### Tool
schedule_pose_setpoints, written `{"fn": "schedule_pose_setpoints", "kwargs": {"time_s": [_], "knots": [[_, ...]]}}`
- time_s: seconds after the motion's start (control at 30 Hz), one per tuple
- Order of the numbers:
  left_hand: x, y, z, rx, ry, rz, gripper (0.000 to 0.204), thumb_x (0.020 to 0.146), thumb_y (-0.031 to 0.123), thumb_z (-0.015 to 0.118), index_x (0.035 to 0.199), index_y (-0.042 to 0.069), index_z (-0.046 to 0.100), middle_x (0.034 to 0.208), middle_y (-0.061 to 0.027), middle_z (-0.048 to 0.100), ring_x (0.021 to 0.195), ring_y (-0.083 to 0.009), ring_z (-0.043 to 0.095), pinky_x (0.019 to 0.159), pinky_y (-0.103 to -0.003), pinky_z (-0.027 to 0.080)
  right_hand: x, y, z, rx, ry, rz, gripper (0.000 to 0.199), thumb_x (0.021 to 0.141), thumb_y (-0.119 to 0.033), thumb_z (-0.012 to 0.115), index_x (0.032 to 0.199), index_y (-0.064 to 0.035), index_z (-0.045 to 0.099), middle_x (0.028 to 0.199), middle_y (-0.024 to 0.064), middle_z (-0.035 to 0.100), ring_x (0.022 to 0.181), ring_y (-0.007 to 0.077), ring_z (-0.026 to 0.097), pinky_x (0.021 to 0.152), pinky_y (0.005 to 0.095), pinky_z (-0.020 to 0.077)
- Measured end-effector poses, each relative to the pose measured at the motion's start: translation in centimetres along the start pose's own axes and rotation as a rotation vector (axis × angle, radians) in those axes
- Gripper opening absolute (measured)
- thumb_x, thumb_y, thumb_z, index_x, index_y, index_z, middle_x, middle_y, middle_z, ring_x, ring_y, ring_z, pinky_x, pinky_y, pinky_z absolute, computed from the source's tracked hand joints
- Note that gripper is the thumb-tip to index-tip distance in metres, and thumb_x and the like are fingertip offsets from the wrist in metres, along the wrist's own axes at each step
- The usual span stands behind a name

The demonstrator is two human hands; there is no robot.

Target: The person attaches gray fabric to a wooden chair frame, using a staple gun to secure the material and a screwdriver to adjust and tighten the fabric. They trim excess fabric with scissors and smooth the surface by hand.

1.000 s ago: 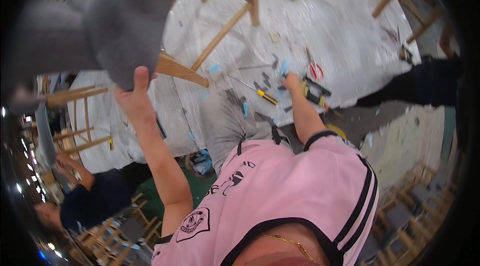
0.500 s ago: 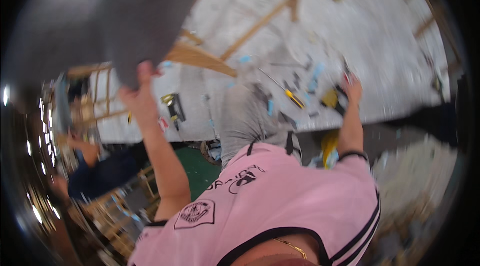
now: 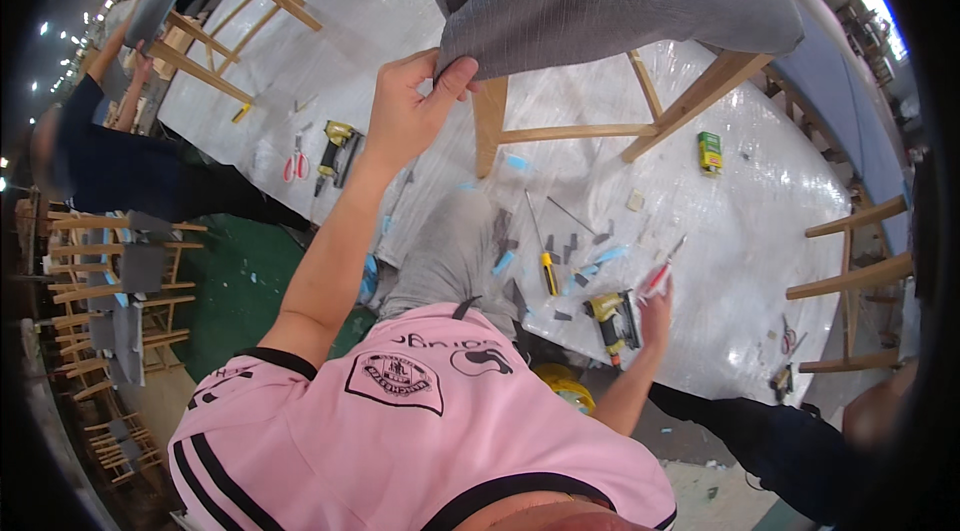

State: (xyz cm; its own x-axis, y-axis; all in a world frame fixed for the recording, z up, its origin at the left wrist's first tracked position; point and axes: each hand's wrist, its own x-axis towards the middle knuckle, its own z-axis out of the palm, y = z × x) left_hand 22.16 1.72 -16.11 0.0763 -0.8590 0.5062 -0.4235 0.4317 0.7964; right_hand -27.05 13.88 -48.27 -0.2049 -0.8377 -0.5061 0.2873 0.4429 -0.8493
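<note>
A chair with a grey fabric seat [image 3: 620,1] and wooden legs [image 3: 690,109] stands on the table in front of me. My left hand [image 3: 412,111] pinches the seat's near left corner, with the cloth between thumb and fingers. Lower on the right, my right hand [image 3: 654,319] is closed around red-handled scissors [image 3: 658,277], their blades pointing away from me, apart from the chair. A yellow-and-black staple gun [image 3: 608,323] lies just left of that hand.
The table [image 3: 770,221] is covered in clear plastic sheet. On it lie a yellow-handled screwdriver [image 3: 548,273], blue and grey scraps [image 3: 600,256], a green-yellow box [image 3: 709,153], another staple gun [image 3: 335,151] and scissors [image 3: 296,163]. Co-workers [image 3: 120,151] stand left and right; chair frames [image 3: 120,281] are stacked left.
My view has swung, so the chair now sits further right in the picture. My left hand stays at the seat's edge and the scissors are still in my right hand.
</note>
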Motion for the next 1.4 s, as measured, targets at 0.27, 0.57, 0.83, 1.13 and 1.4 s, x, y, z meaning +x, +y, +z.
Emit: {"fn": "schedule_pose_setpoints", "kwargs": {"time_s": [0.27, 0.57, 0.83, 1.13, 1.4], "knots": [[-0.6, -0.3, 1.7, -0.046, -0.017, 0.017, 0.044, 0.104, 0.036, 0.065, 0.087, -0.003, 0.072, 0.075, -0.0088, 0.073, 0.067, -0.0152, 0.066, 0.064, -0.031, 0.050, -6.4, -7.1, 26.6, 0.084, -0.634, -0.341, 0.055, 0.094, -0.017, 0.074, 0.141, -0.0081, 0.046, 0.108, 0.0052, 0.059, 0.092, 0.0172, 0.063, 0.079, 0.0319, 0.0546], [-1.4, -0.3, 1.3, 0.069, 0.013, 0.029, 0.046, 0.102, 0.040, 0.064, 0.087, -0.003, 0.071, 0.074, -0.0171, 0.070, 0.063, -0.0263, 0.065, 0.061, -0.035, 0.049, -9.9, -17.0, 35.5, -0.176, -0.883, -0.736, 0.060, 0.097, -0.046, 0.072, 0.135, -0.0052, 0.050, 0.098, 0.0033, 0.054, 0.085, 0.0143, 0.053, 0.076, 0.0303, 0.0471], [-1.9, -0.3, 1.5, -0.044, 0.033, 0.086, 0.049, 0.102, 0.043, 0.064, 0.083, -0.003, 0.069, 0.065, -0.0175, 0.062, 0.055, -0.0289, 0.057, 0.055, -0.042, 0.042, -11.0, -16.5, 36.3, -0.109, -0.733, -0.731, 0.063, 0.093, -0.052, 0.075, 0.124, 0.0006, 0.060, 0.075, -0.0006, 0.054, 0.062, 0.0077, 0.050, 0.055, 0.0253, 0.0418], [-2.9, -0.1, 3.8, 0.116, -0.052, 0.025, 0.040, 0.098, 0.037, 0.067, 0.079, 0.002, 0.068, 0.066, -0.0189, 0.062, 0.061, -0.0393, 0.060, 0.057, -0.046, 0.044, -11.7, -22.2, 32.8, -0.654, -0.429, -0.822, 0.055, 0.093, -0.048, 0.076, 0.109, 0.0038, 0.068, 0.067, 0.0040, 0.055, 0.061, 0.0098, 0.048, 0.055, 0.0286, 0.0419], [-3.4, 1.1, 8.6, 0.240, -0.052, 0.072, 0.017, 0.094, 0.022, 0.065, 0.094, 0.007, 0.073, 0.072, -0.0161, 0.069, 0.067, -0.0375, 0.068, 0.062, -0.049, 0.053, -13.6, -30.0, 31.4, -1.167, -0.245, -0.799, 0.072, 0.086, -0.064, 0.075, 0.090, 0.0073, 0.069, 0.067, 0.0178, 0.064, 0.063, 0.0239, 0.062, 0.063, 0.0396, 0.0507]]}}
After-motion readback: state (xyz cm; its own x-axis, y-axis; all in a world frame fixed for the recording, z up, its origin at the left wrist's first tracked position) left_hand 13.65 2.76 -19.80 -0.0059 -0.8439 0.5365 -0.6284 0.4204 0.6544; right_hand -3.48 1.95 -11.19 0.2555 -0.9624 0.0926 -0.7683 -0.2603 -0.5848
